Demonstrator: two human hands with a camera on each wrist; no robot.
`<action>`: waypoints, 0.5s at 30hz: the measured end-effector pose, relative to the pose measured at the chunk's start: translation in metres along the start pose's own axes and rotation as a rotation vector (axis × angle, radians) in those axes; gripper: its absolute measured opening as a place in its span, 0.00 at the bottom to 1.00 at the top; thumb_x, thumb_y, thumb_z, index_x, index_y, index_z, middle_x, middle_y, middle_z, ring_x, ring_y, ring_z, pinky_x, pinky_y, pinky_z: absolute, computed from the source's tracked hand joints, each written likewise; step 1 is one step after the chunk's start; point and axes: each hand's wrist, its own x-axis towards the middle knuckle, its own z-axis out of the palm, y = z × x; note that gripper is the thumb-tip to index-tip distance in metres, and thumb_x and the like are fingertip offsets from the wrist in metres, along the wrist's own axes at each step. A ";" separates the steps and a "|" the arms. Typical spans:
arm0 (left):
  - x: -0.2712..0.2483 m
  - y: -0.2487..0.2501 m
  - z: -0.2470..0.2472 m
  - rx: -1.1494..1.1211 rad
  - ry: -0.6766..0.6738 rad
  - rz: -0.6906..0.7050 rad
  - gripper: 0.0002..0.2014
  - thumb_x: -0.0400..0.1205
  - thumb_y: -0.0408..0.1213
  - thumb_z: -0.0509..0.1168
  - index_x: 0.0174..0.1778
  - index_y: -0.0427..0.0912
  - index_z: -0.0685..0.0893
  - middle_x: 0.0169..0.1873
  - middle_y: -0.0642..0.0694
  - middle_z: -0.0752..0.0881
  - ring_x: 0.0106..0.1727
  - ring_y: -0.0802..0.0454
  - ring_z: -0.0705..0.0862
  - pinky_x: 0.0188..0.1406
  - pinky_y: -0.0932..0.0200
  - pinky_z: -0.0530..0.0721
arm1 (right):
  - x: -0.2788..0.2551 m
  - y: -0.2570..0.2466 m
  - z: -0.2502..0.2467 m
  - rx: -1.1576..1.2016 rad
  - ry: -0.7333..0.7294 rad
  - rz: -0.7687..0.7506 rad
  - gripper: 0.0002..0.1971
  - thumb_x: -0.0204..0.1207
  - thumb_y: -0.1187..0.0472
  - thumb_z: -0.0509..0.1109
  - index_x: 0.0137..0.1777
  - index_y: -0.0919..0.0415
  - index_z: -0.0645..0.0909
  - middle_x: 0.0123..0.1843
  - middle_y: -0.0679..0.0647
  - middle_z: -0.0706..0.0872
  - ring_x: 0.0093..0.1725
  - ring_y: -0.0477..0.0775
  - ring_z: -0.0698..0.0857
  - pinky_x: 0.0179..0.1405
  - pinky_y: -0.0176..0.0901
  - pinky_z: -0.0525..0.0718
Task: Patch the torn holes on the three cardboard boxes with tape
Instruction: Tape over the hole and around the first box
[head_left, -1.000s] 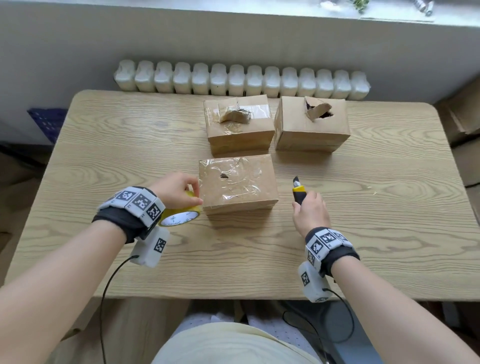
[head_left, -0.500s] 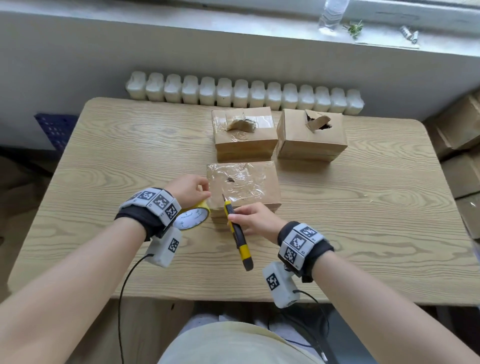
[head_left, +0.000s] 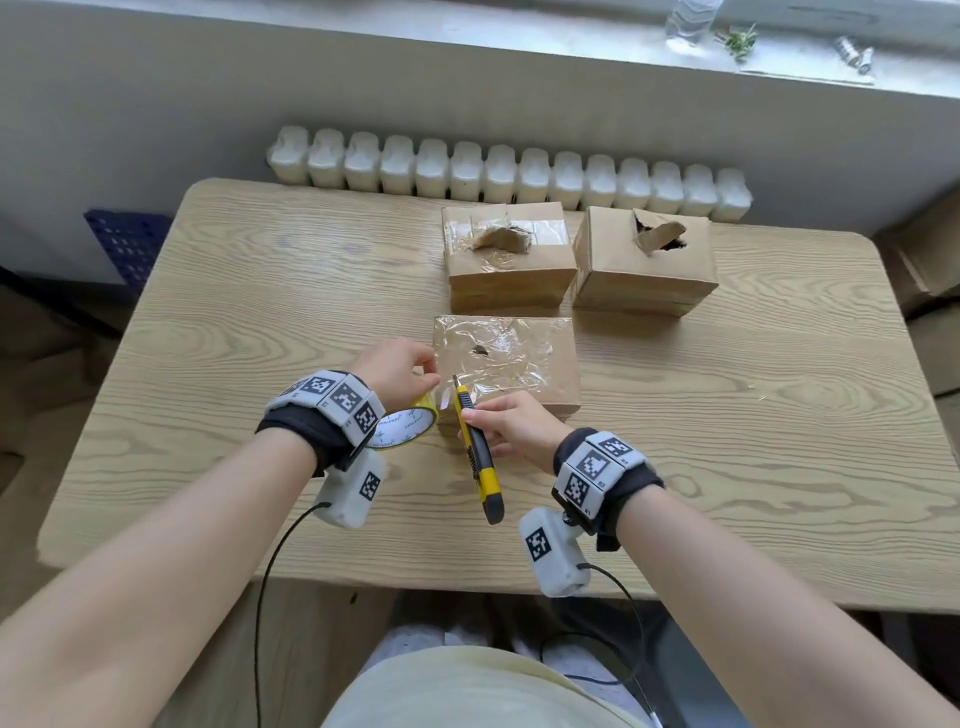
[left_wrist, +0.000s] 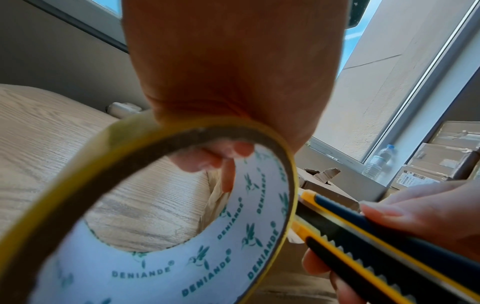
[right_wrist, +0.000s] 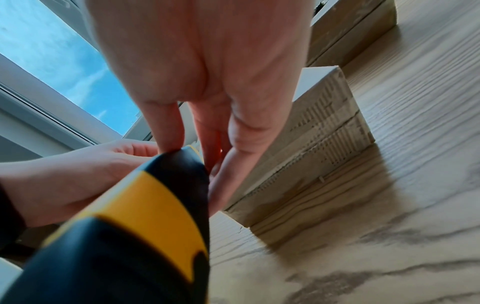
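Observation:
Three cardboard boxes stand on the wooden table (head_left: 208, 332). The near box (head_left: 506, 358) has clear tape over its top and a small dark hole. The back left box (head_left: 506, 249) carries tape over a raised torn flap. The back right box (head_left: 644, 254) shows a bare torn hole. My left hand (head_left: 402, 371) grips a yellow tape roll (head_left: 408, 423) (left_wrist: 161, 205) just left of the near box. My right hand (head_left: 511, 428) holds a yellow and black utility knife (head_left: 478, 449) (left_wrist: 376, 236) (right_wrist: 130, 236), blade tip at the box's front left corner beside the roll.
A white radiator (head_left: 509, 174) runs behind the table's far edge. A water bottle (head_left: 688, 21) and small items lie on the windowsill. Stacked cardboard cartons (head_left: 930, 260) stand to the right of the table, and a blue crate (head_left: 127, 244) sits at the left.
My right hand swung the knife from the near box's right side across to its front left corner, beside the tape roll. The left hand stayed at the roll.

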 end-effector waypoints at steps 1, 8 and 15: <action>0.000 0.000 0.000 -0.003 0.004 0.000 0.06 0.82 0.46 0.64 0.42 0.50 0.81 0.42 0.51 0.82 0.47 0.50 0.78 0.47 0.56 0.76 | -0.001 0.000 0.000 -0.001 -0.004 0.004 0.07 0.82 0.62 0.65 0.45 0.65 0.81 0.17 0.41 0.78 0.25 0.41 0.80 0.37 0.36 0.82; 0.002 0.000 0.004 0.012 -0.019 -0.003 0.06 0.81 0.47 0.64 0.40 0.52 0.80 0.42 0.50 0.84 0.42 0.49 0.80 0.40 0.56 0.76 | -0.004 -0.001 0.002 -0.042 0.035 0.033 0.09 0.81 0.62 0.66 0.51 0.70 0.81 0.18 0.43 0.78 0.22 0.41 0.77 0.31 0.34 0.80; 0.001 -0.001 0.002 -0.073 -0.009 0.002 0.06 0.81 0.45 0.63 0.39 0.52 0.78 0.43 0.50 0.84 0.45 0.49 0.81 0.46 0.53 0.79 | -0.005 -0.003 0.001 -0.041 0.017 0.040 0.10 0.82 0.60 0.65 0.47 0.68 0.79 0.17 0.44 0.72 0.23 0.45 0.73 0.27 0.32 0.78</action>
